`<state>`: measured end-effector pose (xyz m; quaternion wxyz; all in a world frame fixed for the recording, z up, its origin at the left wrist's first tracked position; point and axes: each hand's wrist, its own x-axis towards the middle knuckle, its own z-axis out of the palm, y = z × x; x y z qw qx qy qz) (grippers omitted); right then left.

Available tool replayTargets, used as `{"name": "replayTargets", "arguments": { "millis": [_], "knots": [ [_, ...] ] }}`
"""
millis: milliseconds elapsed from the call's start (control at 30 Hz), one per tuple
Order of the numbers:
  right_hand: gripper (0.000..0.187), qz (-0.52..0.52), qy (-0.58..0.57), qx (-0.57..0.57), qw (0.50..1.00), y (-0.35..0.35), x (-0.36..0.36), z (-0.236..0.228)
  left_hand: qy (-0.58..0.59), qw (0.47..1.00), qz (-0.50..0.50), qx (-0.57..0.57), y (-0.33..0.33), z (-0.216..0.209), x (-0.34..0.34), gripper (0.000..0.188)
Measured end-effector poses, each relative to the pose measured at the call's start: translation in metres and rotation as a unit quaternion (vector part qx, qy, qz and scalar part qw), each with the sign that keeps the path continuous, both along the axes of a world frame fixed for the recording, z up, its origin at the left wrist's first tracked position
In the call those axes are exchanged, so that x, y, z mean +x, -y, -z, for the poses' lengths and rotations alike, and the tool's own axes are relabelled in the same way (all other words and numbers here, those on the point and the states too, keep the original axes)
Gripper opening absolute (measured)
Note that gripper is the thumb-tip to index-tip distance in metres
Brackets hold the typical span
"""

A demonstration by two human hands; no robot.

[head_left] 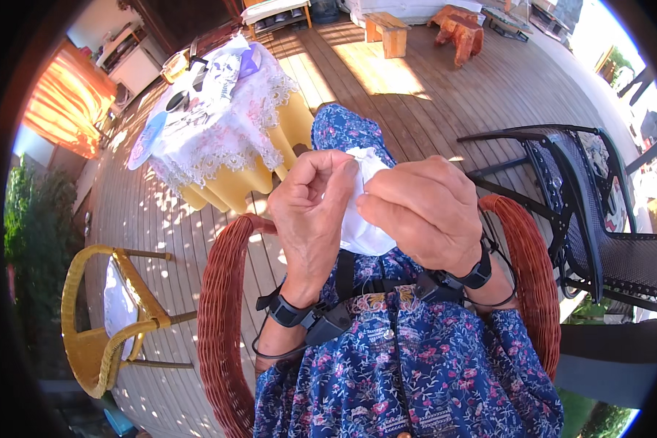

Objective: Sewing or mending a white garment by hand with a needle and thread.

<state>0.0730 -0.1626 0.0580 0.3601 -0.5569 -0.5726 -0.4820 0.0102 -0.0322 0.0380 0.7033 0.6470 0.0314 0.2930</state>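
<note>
A piece of white cloth (pixel 365 232) hangs between my hands, above my lap in the blue floral garment (pixel 387 350). My left hand (pixel 310 212) pinches its upper left part, thumb pressed against the bent fingers. On the other side my right hand (pixel 427 212) has its fingertips closed together at the cloth's right edge. Whether something small, such as a needle, sits between those right fingertips cannot be made out. Both wrists carry black straps with small devices.
Red wicker armrests (pixel 223 328) flank me. Ahead to the left stands a table with a lace-edged cloth (pixel 219 135), holding various items. A yellow wicker chair (pixel 87 321) is at left, a black mesh chair (pixel 598 197) at right. Wooden stools (pixel 387 33) stand farther off on the plank deck.
</note>
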Motion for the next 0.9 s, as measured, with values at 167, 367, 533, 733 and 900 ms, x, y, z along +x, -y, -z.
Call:
{"name": "replayTargets", "arguments": {
  "millis": [167,367,533,733,900],
  "knots": [
    [0.018,-0.221,-0.268,0.036,0.937,0.014,-0.001,-0.002,-0.007,1.0,0.002,0.014,-0.006,0.018,0.007,0.007],
    [0.003,-0.435,-0.369,0.077,0.818,0.049,-0.017,-0.036,0.024,0.961,0.144,-0.234,-0.012,0.023,0.012,0.006],
    [0.027,-0.369,-0.177,0.1,0.907,0.107,-0.047,-0.063,0.028,0.959,0.149,-0.24,-0.015,0.024,0.014,0.006],
    [0.034,-0.348,-0.194,0.097,0.912,0.1,-0.053,-0.052,0.006,0.959,0.127,-0.253,-0.013,0.021,0.019,0.005],
    [0.017,-0.064,-0.345,-0.063,0.934,0.026,-0.009,-0.012,0.008,0.954,0.125,-0.273,-0.015,0.018,0.012,0.006]
  ]
}}
